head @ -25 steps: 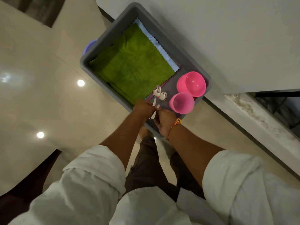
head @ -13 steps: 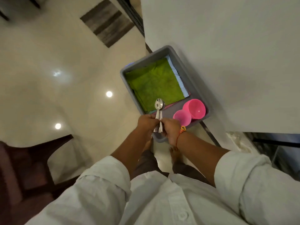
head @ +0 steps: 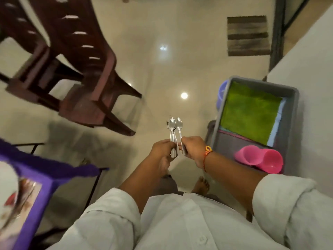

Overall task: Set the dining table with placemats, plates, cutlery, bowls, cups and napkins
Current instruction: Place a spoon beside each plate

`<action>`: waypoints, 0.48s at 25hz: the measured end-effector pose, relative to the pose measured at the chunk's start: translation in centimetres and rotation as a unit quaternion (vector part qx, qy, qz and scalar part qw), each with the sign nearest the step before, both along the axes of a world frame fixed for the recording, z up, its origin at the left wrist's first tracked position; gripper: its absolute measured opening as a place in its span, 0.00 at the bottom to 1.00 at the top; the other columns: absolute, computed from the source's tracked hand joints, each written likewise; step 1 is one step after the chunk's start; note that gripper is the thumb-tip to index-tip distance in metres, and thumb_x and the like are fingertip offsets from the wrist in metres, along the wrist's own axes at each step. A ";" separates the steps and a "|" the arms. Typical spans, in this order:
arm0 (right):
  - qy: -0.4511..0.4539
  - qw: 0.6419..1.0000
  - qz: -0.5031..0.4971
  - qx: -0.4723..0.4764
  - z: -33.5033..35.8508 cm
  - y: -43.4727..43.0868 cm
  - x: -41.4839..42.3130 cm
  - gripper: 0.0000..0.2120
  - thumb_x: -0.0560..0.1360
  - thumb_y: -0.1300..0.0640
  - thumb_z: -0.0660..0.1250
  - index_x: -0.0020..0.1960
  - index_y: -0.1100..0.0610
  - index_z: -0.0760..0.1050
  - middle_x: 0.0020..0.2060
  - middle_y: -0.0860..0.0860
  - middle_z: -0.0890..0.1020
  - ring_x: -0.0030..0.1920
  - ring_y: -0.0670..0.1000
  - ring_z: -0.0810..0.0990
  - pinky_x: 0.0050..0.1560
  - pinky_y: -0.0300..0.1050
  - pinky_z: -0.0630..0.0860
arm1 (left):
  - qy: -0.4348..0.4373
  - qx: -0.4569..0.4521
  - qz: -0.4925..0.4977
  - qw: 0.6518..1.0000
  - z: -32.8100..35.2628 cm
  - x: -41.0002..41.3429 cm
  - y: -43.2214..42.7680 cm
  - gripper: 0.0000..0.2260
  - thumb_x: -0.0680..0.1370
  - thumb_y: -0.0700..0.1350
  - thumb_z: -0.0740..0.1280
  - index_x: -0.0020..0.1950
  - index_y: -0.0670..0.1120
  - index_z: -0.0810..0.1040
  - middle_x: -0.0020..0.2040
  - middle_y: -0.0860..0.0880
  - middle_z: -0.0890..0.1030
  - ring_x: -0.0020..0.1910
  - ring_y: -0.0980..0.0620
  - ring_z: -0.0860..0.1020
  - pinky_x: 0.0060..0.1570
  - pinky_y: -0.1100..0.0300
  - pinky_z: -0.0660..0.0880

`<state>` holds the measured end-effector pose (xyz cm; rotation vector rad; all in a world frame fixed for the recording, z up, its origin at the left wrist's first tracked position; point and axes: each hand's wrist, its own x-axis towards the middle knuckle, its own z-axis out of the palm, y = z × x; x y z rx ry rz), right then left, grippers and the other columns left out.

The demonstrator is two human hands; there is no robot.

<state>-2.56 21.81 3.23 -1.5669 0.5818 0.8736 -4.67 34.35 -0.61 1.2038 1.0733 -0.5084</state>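
The left hand (head: 163, 150) and right hand (head: 193, 150) hang side by side above the floor (head: 180, 69). The left's fingers curl round a bunch of spoons (head: 170, 124), and the right's fingers pinch a single spoon (head: 179, 124) by its handle. To the right, a grey tub (head: 293, 112) holds a green cloth (head: 250, 114), with a pink cup (head: 246, 156) touching a pink bowl (head: 272, 163).

Spoons (head: 173, 129): two heads visible, total in bundle unclear. Pink cup (head: 246, 156): one; pink bowl (head: 272, 163): one. Grey tray (head: 295, 105): one.
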 end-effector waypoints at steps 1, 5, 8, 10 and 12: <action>0.004 0.999 0.032 0.013 -0.5 2.2 0.0 0.10 0.82 0.62 0.60 0.43 0.60 0.75 0.36 0.53 0.80 0.31 0.45 0.78 0.27 0.32 0.73 | -0.004 -0.002 0.046 0.999 0.3 -1.1 2.4 0.07 0.76 0.29 0.65 0.51 0.34 0.81 0.41 0.37 0.83 0.36 0.43 0.82 0.44 0.50 0.81; -0.013 0.984 0.169 0.051 -0.7 12.2 0.3 0.09 0.82 0.62 0.61 0.53 0.64 0.78 0.44 0.56 0.84 0.38 0.47 0.83 0.35 0.37 0.77 | -0.026 0.015 0.249 0.968 2.6 -5.4 11.5 0.05 0.79 0.30 0.63 0.51 0.36 0.77 0.43 0.36 0.79 0.37 0.44 0.79 0.40 0.52 0.79; -0.033 0.964 0.250 0.079 0.9 20.0 -0.2 0.07 0.82 0.63 0.61 0.55 0.64 0.77 0.45 0.56 0.85 0.42 0.49 0.84 0.42 0.40 0.82 | -0.049 0.030 0.364 0.930 4.5 -8.4 18.0 0.06 0.79 0.30 0.63 0.50 0.37 0.78 0.39 0.39 0.80 0.35 0.46 0.80 0.38 0.53 0.80; -0.040 0.946 0.305 0.101 1.8 25.4 -0.9 0.07 0.82 0.64 0.62 0.56 0.65 0.76 0.46 0.56 0.85 0.43 0.49 0.85 0.44 0.41 0.83 | -0.070 0.034 0.424 0.903 5.8 -10.5 22.3 0.06 0.79 0.30 0.63 0.49 0.38 0.78 0.36 0.42 0.82 0.32 0.48 0.81 0.33 0.56 0.81; -0.047 0.925 0.358 0.121 2.5 30.3 -1.7 0.07 0.82 0.64 0.63 0.56 0.65 0.77 0.46 0.56 0.85 0.44 0.49 0.85 0.48 0.43 0.83 | -0.083 0.042 0.476 0.875 6.7 -12.5 26.1 0.06 0.80 0.31 0.64 0.49 0.39 0.78 0.35 0.43 0.82 0.33 0.49 0.81 0.31 0.58 0.80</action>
